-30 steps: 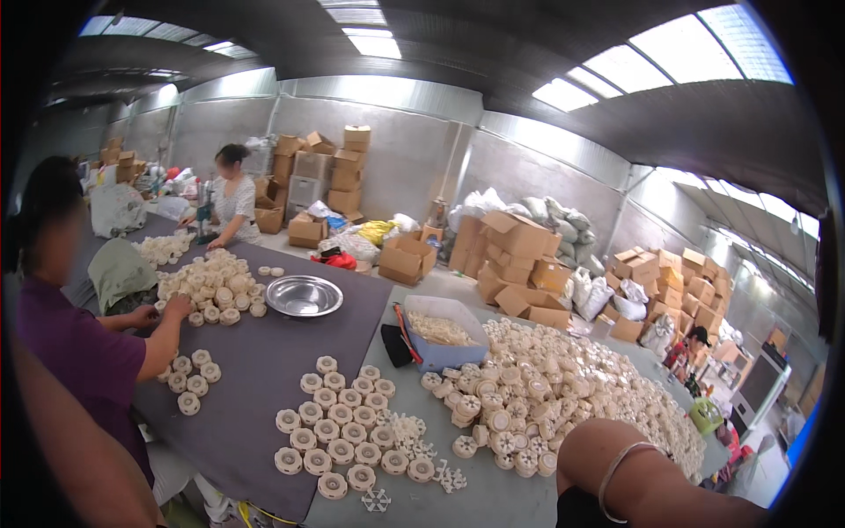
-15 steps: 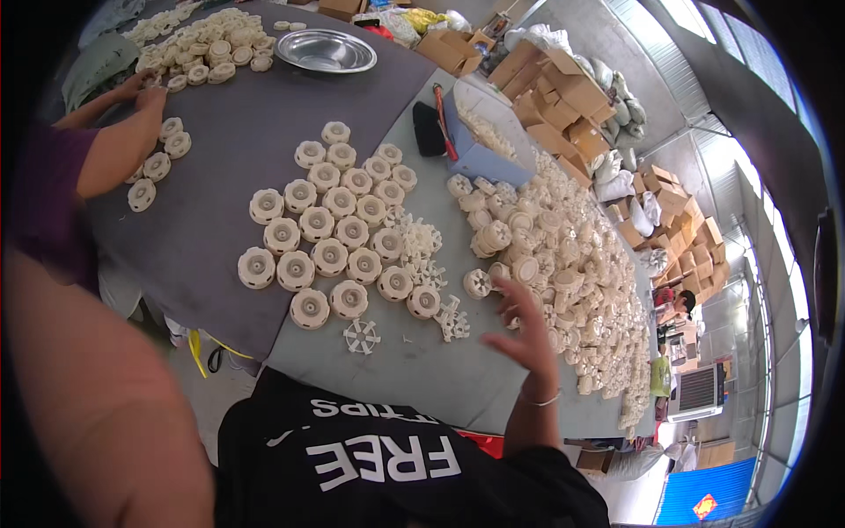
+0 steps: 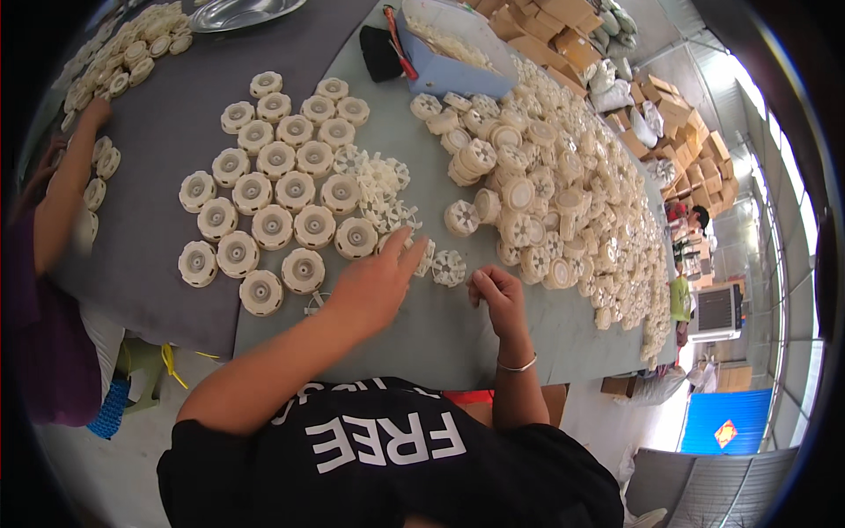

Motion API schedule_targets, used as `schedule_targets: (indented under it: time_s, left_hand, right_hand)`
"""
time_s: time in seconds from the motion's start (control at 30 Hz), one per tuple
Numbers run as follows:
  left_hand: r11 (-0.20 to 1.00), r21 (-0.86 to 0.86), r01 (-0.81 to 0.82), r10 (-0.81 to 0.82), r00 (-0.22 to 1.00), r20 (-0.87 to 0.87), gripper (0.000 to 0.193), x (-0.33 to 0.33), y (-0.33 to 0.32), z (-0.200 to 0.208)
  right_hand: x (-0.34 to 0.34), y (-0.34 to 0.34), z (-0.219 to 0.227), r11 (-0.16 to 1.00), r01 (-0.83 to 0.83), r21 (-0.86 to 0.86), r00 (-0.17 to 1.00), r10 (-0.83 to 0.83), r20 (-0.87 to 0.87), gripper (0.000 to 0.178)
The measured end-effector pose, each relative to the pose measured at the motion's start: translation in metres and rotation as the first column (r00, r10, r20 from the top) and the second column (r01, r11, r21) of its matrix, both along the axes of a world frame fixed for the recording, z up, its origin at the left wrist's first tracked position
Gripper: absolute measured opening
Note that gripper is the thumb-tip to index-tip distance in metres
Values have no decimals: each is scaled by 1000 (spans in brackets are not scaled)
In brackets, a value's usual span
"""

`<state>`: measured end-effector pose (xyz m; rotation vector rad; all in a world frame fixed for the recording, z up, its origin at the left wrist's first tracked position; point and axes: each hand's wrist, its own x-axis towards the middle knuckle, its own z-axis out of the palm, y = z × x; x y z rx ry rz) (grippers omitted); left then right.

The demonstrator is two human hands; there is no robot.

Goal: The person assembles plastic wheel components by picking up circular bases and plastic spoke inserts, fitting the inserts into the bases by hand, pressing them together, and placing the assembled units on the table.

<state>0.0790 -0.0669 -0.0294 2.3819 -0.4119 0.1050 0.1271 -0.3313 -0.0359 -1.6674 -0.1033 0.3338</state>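
My left hand (image 3: 374, 280) reaches over the right edge of the rows of cream round wheel-like parts (image 3: 273, 227). Its fingers are stretched out and apart, by the small white spoked pieces (image 3: 380, 189) and partly covering one of the round parts. My right hand (image 3: 498, 301) is closed, fingers curled in, just above the table; whether anything is in it is hidden. Between the two hands lies a round part with a spoked face (image 3: 449, 268). Another single round part (image 3: 461, 218) sits at the edge of the big heap (image 3: 563, 194).
A blue bin (image 3: 458, 53) of small pale pieces stands at the back, beside a black brush (image 3: 380, 55) with a red handle. At the left, another person's arm (image 3: 66, 189) is by a second pile. A metal bowl (image 3: 246, 12) rests at the far edge.
My left hand has come in from outside the view to the round parts. My right hand, open before, has closed and lowered away from the heap. The view has shifted.
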Motion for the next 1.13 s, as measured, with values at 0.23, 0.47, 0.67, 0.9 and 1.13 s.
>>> schedule_targets:
  time_s: [0.23, 0.47, 0.67, 0.9, 1.13]
  left_hand:
    - [975, 221, 25, 10, 988, -152, 65, 1, -1, 11]
    - [988, -37, 150, -154, 951, -267, 75, -59, 8, 7]
    - [976, -195, 99, -128, 981, -147, 79, -68, 7, -16]
    - [930, -367, 14, -140, 937, -319, 77, -64, 8, -13]
    - [937, -350, 9, -156, 906, -394, 80, -69, 14, -5]
  right_hand:
    - [-38, 28, 20, 856, 138, -498, 892, 111, 438, 39]
    - [-5, 19, 20, 704, 76, -706, 877, 290, 384, 31]
    - [-44, -7, 15, 998, 7, 57, 953, 10, -304, 16]
    - [-49, 8, 19, 754, 214, -621, 964, -60, 259, 26]
    - [-15, 35, 33, 698, -145, -701, 926, 345, 152, 66]
